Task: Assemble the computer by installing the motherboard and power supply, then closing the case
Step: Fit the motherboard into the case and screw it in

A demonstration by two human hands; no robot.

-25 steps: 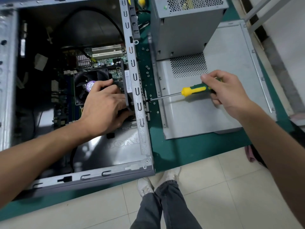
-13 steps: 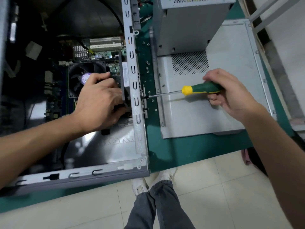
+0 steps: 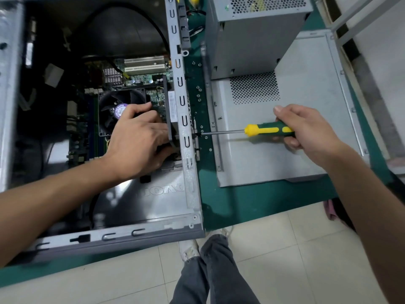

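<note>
The open grey computer case point(image 3: 186, 176) lies on a green mat, with the motherboard point(image 3: 140, 79) and its black fan point(image 3: 114, 104) inside. My left hand point(image 3: 138, 141) reaches into the case and grips a dark part against the inside of the case's rear wall, next to the fan. My right hand point(image 3: 306, 132) holds the green and yellow screwdriver point(image 3: 269, 130); its shaft lies level and its tip touches the outside of that rear wall. The grey power supply point(image 3: 252, 38) stands outside the case on the side panel point(image 3: 306, 119).
Several small screws point(image 3: 199, 93) lie on the green mat point(image 3: 241, 198) between case and panel. A black cable point(image 3: 122, 9) arcs across the case's far end. The table edge runs below the case; my legs and tiled floor show beneath.
Both hands stay in place. The screwdriver tip stays at the same spot on the rear wall, and my right hand's grip on the handle has shifted slightly.
</note>
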